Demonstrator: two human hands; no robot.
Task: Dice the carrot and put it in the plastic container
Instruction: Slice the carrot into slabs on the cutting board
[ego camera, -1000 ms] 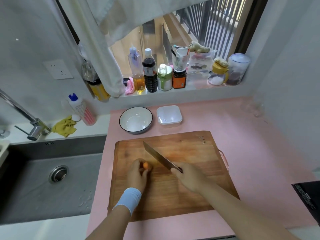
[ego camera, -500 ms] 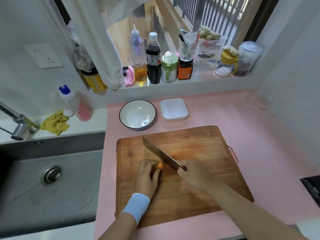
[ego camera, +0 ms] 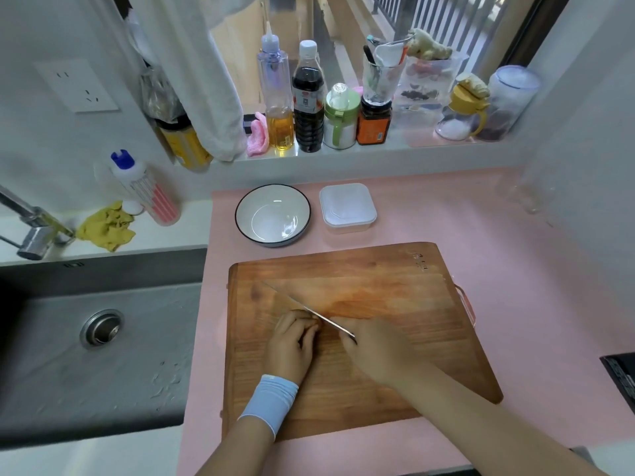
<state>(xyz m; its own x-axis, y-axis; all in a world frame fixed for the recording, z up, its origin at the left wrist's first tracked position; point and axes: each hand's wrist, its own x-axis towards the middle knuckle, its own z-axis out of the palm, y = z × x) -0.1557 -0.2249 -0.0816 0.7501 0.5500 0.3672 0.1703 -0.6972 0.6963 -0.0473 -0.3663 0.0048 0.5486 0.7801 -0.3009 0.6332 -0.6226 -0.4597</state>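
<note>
The carrot lies mid-board, hidden under the left grip (ego camera: 292, 341), whose curled fingers pin it to the cutting board (ego camera: 395, 280). The right grip (ego camera: 374, 348) wraps the knife (ego camera: 302, 307) handle. The carrot is probably stiff, light and apt to roll, so hold it with fingertips tucked beside the blade. The plastic container (ego camera: 347, 207) waits at 12 o'clock.

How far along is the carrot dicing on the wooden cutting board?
Early. No diced pieces show on the wooden cutting board. The left hand covers the carrot while the right hand holds the steel knife beside it. Left: dicing, then filling the square white plastic container, which shows no carrot.
</note>
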